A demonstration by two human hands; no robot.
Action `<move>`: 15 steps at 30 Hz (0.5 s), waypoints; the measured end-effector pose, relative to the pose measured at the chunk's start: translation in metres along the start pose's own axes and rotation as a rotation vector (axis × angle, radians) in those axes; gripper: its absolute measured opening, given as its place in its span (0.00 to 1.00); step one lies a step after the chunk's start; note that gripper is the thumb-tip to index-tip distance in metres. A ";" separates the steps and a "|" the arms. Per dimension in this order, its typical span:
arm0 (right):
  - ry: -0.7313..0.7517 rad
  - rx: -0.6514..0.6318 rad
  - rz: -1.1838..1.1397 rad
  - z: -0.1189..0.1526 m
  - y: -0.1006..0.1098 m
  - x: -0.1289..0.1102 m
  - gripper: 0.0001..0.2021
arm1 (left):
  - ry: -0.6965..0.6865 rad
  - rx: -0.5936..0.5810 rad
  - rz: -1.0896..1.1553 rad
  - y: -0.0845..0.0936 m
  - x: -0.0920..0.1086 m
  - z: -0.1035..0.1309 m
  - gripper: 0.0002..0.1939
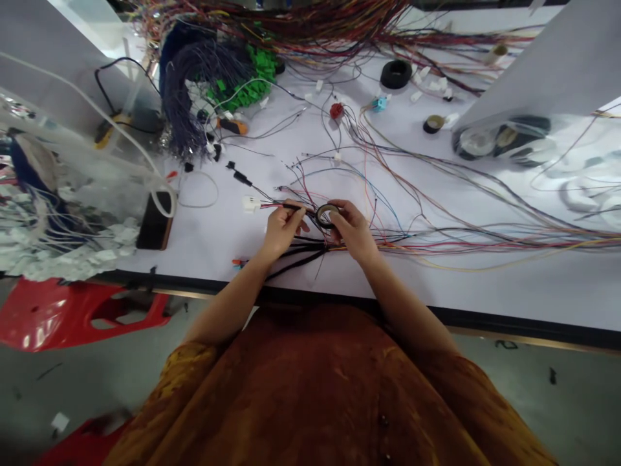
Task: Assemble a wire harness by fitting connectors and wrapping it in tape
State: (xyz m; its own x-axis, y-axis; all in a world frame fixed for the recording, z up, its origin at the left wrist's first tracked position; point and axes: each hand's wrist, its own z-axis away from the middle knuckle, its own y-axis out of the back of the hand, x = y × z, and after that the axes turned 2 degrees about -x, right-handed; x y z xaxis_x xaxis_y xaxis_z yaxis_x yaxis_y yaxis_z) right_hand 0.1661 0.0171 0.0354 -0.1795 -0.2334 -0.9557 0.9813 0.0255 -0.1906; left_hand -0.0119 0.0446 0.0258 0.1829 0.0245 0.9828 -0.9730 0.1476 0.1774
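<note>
Close to the front edge of the tabletop (pixel 509 285), the left hand (pixel 282 228) had its grip pressed together, thumb against fingers, on a thin black strand (pixel 294 207), seemingly to lift it clear of the wires beneath. The right hand (pixel 353 225) was clamped on a roll of tape (pixel 319 220), pinched at its right side and right beside the left fingertips; I'd guess that hold was meant to leave its left side uncovered. Below the hands lay black-sleeved branches (pixel 295 254), spreading toward the front edge, and colored wires (pixel 485 241) ran off toward the right edge, apparently laid lengthwise because they were so long. A white connector (pixel 251 204) sat just left of the left hand. Farther out, a phone (pixel 155 223) rested near the front edge, out of the way, I supposed, and a green-tipped bundle (pixel 184 97) was heaped toward the far edge, perhaps to spare working room.
</note>
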 end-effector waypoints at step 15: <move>0.148 -0.054 0.277 0.023 -0.019 0.014 0.14 | 0.039 -0.015 -0.091 -0.002 0.031 -0.003 0.08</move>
State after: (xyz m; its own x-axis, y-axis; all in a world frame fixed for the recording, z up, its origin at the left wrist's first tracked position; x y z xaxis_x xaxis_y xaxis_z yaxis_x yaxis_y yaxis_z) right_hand 0.1462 -0.0089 0.0313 0.0820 -0.0662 -0.9944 0.9900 0.1207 0.0736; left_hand -0.0042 0.0475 0.0556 0.2766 0.0490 0.9597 -0.9498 0.1660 0.2652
